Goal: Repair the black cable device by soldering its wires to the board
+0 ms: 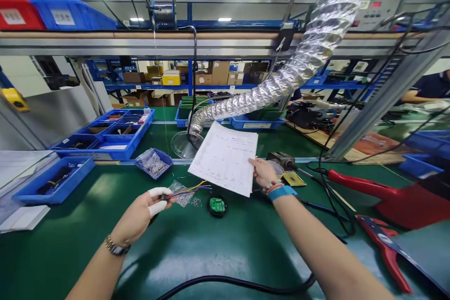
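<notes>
Green matting covers our workbench (197, 251), and a ribbed, silver foil duct (260, 96) slants down across its far side, past blue plastic trays. Our left hand (138, 215), with white covers on thumb and forefinger, is pinched nearly to nothing on a bundle of thin, multicoloured wires (191, 190) near where they leave a dark sleeve. Just to the right of that hand, on the bare mat, sits a round black housing with a green circuit board inside (217, 205), its open face upward.

What matters most is how the wires line up: their long axis runs rightward from our fingertips, and the loose ends stop near the housing, just beyond its far left side. Being round, the housing has no long axis of its own.

Our right hand (263, 172) is closed on the right edge of some white printed paper (225, 159), held tilted beyond the housing; we can't tell whether its lower edge touches anything. A clear plastic bag (183, 198) lies beside the wires.
</notes>
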Motion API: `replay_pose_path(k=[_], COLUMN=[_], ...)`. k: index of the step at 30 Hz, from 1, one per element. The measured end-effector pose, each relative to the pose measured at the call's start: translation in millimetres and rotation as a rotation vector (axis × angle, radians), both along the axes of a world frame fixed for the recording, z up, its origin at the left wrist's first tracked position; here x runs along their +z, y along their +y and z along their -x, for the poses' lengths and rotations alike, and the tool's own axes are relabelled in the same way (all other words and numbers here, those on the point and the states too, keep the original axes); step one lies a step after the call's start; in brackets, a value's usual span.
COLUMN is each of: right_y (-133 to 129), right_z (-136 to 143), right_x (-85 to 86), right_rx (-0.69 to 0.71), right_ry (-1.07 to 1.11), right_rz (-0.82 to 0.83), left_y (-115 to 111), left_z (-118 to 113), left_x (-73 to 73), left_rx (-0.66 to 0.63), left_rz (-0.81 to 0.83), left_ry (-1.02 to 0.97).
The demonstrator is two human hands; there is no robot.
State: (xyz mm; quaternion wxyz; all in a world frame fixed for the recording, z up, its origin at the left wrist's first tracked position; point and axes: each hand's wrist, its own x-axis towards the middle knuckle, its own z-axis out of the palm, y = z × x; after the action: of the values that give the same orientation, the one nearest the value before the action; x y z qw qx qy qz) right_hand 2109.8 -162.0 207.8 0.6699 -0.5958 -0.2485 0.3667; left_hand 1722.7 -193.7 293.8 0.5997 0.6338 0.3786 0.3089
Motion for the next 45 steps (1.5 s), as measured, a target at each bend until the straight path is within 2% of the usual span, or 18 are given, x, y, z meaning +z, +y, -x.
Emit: replay_pose_path(k=[4, 10, 16, 23, 27, 30, 33, 35, 37, 40, 42, 45], right_y=[11, 27, 17, 18, 20, 11, -14, -40, -71, -111, -123, -122], right_z=[-26, -46, -67, -48, -38, -32, -12, 12, 45, 98, 125, 144], right_x=[4.7, 2.2, -6.8, -2.4, 7.4, 17.9, 27.5, 30.8, 30.4, 26.1, 24.0, 24.5], right_rx=[-0.057, -0.09, -0.096, -0.037, -0.037, -0.069, -0.074, -0.016, 0.115, 0.394, 0.57, 0.676], right_ry=[-0.058, -0.135, -0.19, -0.299, -0.402, -0.47, -0.486, -0.45, -0.371, -0.17, -0.01, 0.192], right_rz=[0.121, 0.199, 0.247, 0.224, 0.175, 0.105, 0.009, -0.043, -0.074, -0.116, -0.131, -0.163], left_y=[0, -6, -12, -19, -28, -34, -38, -40, -42, -46, -50, -55], left_z=[-9, -27, -38, -44, -49, -50, -50, -50, -52, -58, -63, -68], left_x=[-6.9, -12.2, -14.7, -16.5, -16.6, -15.9, -16.2, -17.9, -20.8, -26.3, -29.9, -34.8], left_rx=[-0.014, -0.01, 0.037, 0.017, 0.044, 0.055, 0.061, 0.074, 0.086, 0.067, 0.033, -0.024], left_rz=[0.093, 0.11, 0.045, 0.121, 0.167, 0.18, 0.169, 0.156, 0.143, 0.121, 0.102, 0.061], left_ry=[-0.101, -0.135, -0.053, -0.148, -0.242, -0.251, -0.214, -0.197, -0.19, -0.187, -0.174, -0.125])
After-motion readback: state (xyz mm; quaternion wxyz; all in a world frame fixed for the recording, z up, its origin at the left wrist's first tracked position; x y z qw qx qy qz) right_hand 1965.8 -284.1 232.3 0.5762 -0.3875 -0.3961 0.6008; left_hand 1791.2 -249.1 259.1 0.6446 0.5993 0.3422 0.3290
